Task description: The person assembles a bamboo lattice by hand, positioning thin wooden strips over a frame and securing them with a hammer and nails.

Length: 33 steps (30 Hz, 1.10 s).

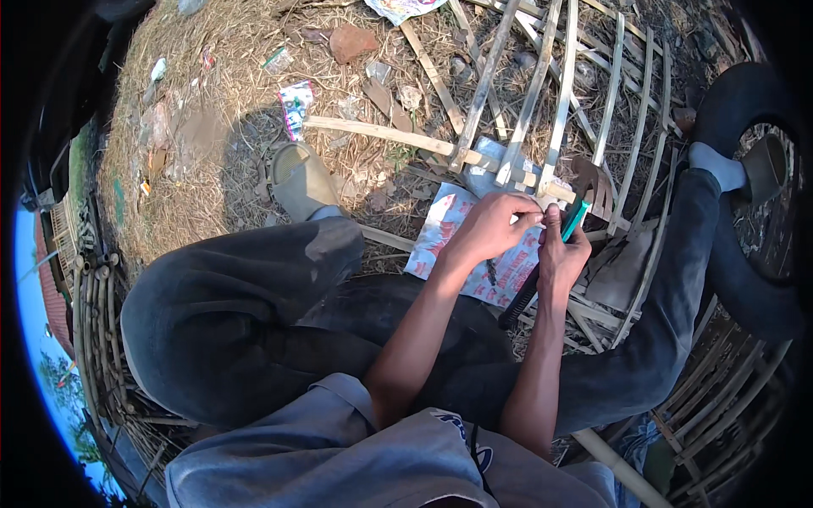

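Note:
Close together above a lattice of wooden slats (532, 85) are my two hands. My left hand (495, 224) is pinched, thumb against fingers, on something too small to make out. My right hand (563, 254) is closed around a hammer (576, 217) with a green shaft and black grip. The rusty hammer head points away from me, and the grip hangs beside my wrist. The right thumb and fingertip also meet near the left fingertips, by the end of a crosswise slat (381, 132). Beneath the hands lies a white plastic sheet with red print (436, 233).
A black tyre (730, 118) lies at the far right beside my sandalled foot (766, 169). My other sandal (301, 182) rests on straw-covered ground. Nearby are a colourful wrapper (295, 108) and a broken brick (351, 42). Bamboo poles (97, 339) are stacked at the left.

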{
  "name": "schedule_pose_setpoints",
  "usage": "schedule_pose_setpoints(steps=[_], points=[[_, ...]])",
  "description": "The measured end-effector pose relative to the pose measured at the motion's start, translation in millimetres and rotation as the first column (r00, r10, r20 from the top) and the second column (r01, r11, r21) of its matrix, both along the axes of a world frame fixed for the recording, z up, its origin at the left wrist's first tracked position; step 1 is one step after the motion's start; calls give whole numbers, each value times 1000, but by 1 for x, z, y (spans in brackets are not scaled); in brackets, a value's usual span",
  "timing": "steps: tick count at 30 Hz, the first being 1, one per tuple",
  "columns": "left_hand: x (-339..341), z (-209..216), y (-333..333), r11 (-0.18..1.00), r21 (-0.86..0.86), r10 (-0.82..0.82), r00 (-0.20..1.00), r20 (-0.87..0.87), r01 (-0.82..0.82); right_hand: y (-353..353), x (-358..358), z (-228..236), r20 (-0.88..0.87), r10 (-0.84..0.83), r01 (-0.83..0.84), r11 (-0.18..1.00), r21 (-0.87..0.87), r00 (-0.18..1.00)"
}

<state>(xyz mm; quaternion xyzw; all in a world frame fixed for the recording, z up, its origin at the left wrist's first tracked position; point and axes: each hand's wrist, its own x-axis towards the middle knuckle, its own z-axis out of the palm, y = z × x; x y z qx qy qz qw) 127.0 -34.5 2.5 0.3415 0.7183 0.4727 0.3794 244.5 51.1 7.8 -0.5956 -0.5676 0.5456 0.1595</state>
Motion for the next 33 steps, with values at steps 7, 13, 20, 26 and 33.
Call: schedule_pose_setpoints(steps=[7, 13, 20, 26, 33], points=[[-23, 210, -12, 985, 100, 173, 730, -662, -143, 26, 37, 18, -184, -218, 196, 972, -126, 958], [-44, 317, -272, 642, 665, 647, -195, -737, -383, -2, 11, 23, -233, -132, 93, 981, -171, 963], [147, 124, -456, 144, -637, 724, 520, -454, -757, -39, 12, 24, -12, 97, -97, 995, -24, 995], [241, 120, -484, 84, -717, 829, 448, -334, -692, -53, 5, 21, 238, 324, -367, 916, 164, 916], [280, 130, -496, 63, -697, 875, 375, -306, -715, -42, -25, 39, 363, 349, -445, 867, 225, 864]])
